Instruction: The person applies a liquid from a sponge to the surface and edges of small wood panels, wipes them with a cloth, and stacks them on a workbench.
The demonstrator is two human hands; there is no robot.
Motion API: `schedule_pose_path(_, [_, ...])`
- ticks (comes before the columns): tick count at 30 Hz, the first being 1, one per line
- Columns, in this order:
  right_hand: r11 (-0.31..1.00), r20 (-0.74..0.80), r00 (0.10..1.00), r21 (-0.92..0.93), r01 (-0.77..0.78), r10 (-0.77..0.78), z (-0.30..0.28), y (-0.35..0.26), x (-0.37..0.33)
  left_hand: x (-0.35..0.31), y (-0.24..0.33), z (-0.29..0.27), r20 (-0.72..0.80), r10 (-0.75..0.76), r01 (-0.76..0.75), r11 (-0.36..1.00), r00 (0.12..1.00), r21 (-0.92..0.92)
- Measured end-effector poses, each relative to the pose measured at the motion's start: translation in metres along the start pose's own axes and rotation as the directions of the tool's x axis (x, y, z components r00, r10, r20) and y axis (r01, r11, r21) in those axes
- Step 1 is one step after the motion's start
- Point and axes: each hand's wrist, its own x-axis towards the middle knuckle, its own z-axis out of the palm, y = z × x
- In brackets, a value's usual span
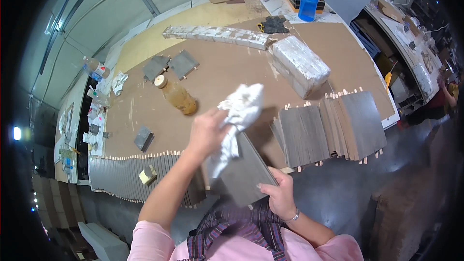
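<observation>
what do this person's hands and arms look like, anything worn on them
The left hand and right hand are ungloved. Pink sleeves end near the elbows, leaving the forearms bare. A silvery band, watch or bracelet, circles the right wrist.

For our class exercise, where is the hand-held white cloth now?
In the head view, the white cloth is near the centre, in the left hand, partly over the grey board in the right hand.
</observation>
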Motion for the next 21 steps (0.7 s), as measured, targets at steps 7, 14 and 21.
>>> schedule_pose_path(7, [0.989,-0.18,0.981,0.108,0.097,-0.076,-0.005,-0.013,-0.008,-0.033,-0.023,0.003,0.033,-0.261,0.26,0.965,0.965,0.03])
schedule_pose_path(14, [0.951,-0.295,0.935,0.177,0.254,-0.195,-0.019,-0.015,-0.006,-0.08,0.067,0.026,0.609,-0.298,0.666,0.147,0.735,-0.732])
schedule_pose_path(21, [0.995,-0.385,0.923,0.096,0.009,0.029,-0.074,0.002,-0.042,-0.018,0.084,0.07,0.554,-0.263,0.613,0.31,0.79,-0.727])
